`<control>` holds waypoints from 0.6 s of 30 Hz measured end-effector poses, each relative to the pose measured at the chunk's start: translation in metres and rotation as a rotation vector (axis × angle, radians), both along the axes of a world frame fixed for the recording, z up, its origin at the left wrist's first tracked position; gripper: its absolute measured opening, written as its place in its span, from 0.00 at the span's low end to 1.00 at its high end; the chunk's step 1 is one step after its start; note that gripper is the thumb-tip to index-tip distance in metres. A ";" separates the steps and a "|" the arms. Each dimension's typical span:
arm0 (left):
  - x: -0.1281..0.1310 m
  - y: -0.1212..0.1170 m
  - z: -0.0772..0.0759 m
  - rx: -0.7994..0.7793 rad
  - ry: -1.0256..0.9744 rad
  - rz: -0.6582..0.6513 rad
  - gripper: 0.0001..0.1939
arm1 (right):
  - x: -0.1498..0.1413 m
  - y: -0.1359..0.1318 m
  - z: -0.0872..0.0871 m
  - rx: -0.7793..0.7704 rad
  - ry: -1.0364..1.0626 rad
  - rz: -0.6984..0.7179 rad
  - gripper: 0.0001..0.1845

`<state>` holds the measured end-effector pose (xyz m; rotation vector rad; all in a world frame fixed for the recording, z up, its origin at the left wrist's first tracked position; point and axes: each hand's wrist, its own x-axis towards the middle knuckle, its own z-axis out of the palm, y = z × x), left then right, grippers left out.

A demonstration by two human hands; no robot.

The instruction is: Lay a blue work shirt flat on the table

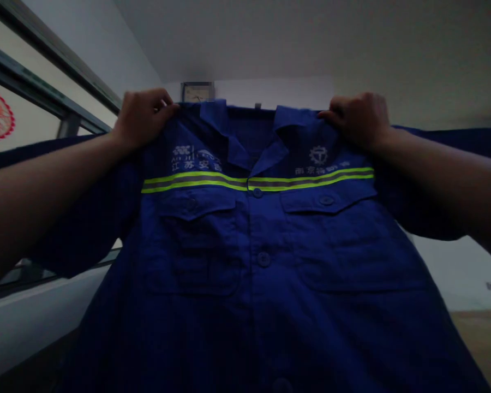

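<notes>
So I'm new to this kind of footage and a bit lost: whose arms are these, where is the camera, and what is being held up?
The single picture comes from a camera worn on a person's head, so the two bare arms are that person's own. The left hand and the right hand each have a grip on a shoulder of a blue work shirt, holding it up, front facing the camera. It has a yellow reflective stripe across the chest, two flap pockets and buttons. No work surface shows; a window is at left.
</notes>
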<state>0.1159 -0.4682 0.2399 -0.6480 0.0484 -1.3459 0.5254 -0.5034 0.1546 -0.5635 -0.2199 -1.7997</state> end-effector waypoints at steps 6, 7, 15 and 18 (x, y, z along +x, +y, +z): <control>-0.012 -0.008 -0.010 -0.138 0.034 0.076 0.33 | 0.006 -0.001 0.003 -0.044 0.018 0.032 0.43; -0.012 -0.009 -0.014 -0.140 0.026 0.077 0.33 | 0.007 -0.002 0.002 -0.062 0.019 0.035 0.45; -0.021 -0.016 -0.055 -0.064 -0.058 0.084 0.33 | -0.007 -0.028 -0.024 -0.087 0.008 0.017 0.56; -0.038 -0.015 -0.049 -0.157 -0.018 0.009 0.32 | -0.010 -0.034 -0.019 -0.074 -0.094 -0.025 0.55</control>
